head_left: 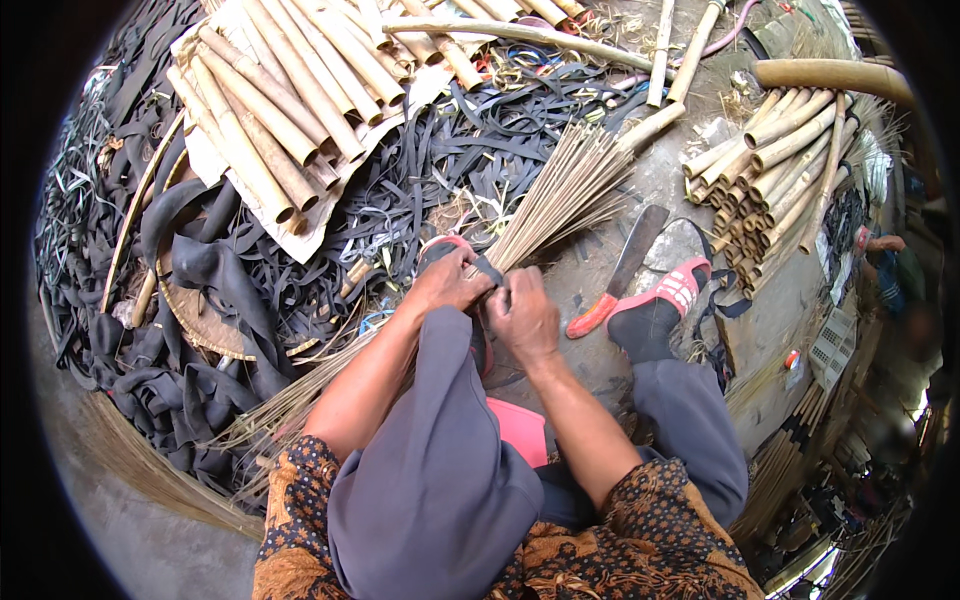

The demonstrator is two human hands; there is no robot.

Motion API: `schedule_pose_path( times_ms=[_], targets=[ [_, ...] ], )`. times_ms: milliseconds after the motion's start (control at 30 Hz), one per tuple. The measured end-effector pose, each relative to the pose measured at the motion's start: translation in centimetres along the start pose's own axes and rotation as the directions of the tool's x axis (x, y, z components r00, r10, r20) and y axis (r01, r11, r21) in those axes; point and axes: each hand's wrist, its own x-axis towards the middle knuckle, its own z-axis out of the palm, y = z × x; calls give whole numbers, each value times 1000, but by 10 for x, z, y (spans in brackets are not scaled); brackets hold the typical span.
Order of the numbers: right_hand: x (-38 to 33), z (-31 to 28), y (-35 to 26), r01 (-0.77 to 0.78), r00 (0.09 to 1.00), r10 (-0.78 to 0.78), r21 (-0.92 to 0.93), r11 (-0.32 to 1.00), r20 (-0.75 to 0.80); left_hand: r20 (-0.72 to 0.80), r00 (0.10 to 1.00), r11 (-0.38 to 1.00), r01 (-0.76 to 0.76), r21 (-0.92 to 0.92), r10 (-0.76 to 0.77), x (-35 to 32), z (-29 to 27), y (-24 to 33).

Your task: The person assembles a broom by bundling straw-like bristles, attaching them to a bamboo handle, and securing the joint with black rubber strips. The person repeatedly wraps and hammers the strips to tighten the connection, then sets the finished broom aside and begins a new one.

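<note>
A long bundle of thin tan sticks (560, 195) lies across my raised knee, fanning out toward the upper right. My left hand (447, 282) and my right hand (523, 312) both grip the bundle at its narrow waist, close together. A black rubber strip (487, 268) wraps the sticks between my fingers. The bundle's other end (290, 410) trails down to the lower left under my forearm.
A heap of black rubber strips (420, 170) covers the ground ahead and left. Cut bamboo poles (290, 100) lie stacked upper left and another stack (780, 160) at right. An orange-handled blade (615, 280) rests beside my red-sandalled foot (660, 305).
</note>
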Motion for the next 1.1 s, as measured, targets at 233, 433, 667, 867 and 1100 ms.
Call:
schedule_pose_path(
  times_ms=[233, 433, 667, 867, 1100],
  targets=[
    [11, -20, 14, 3, 994, -19, 145, 989, 108, 61, 998, 998, -3, -69, 7, 2, -5, -1],
    [3, -9, 13, 11, 992, -26, 119, 993, 126, 76, 996, 991, -37, -127, 47, 7, -5, -7],
    [-13, 4, -19, -126, 978, 56, 360, 924, 199, 82, 995, 994, 65, -86, -58, 3, -6, 6],
    [-23, 7, -9, -211, 971, 151, 376, 902, 183, 191, 980, 976, 12, 217, -54, 14, -8, 40],
    [-31, -30, 71, -358, 934, 349, 178, 917, 76, 103, 994, 893, -78, 443, 36, 36, 16, 65]
  ],
)
